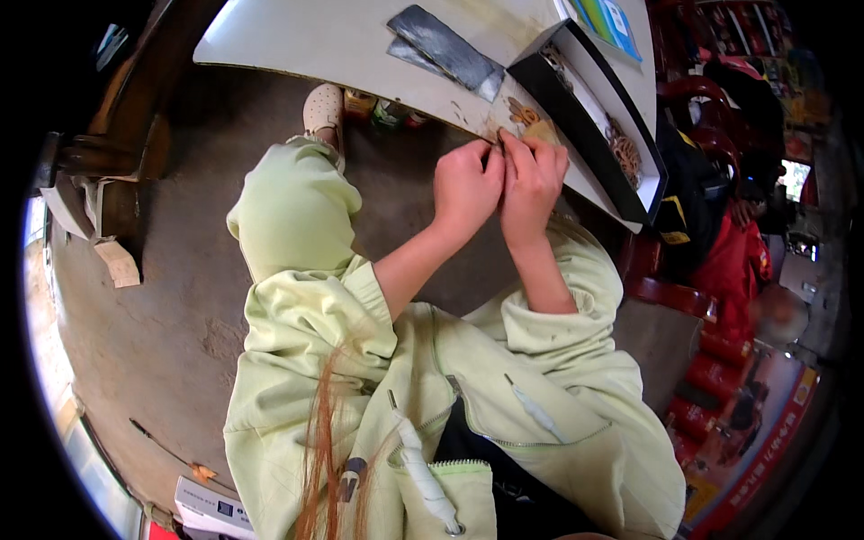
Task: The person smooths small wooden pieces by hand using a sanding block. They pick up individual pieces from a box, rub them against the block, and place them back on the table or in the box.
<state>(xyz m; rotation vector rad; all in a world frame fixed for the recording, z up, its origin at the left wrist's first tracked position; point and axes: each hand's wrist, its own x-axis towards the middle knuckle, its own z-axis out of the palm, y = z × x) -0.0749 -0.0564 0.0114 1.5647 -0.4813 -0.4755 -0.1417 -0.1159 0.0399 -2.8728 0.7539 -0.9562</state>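
The left hand [465, 187] and right hand [533, 180] pinched one small tan piece [540, 132] at the counter [342, 45] edge. More pieces [625, 155] waited in the black tray [576, 117] at two o'clock.

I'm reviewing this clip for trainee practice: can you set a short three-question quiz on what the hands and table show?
1. True or false: both hands meet at the edge of the white table.
2. Which lies nearest the right hand? A) black tray B) grey flat strip C) cream shoe
3. What colour are the person's sleeves?

Key:
1. True: the left hand and right hand pinch together at a small tan piece, too small to identify.
2. A
3. Pale green.
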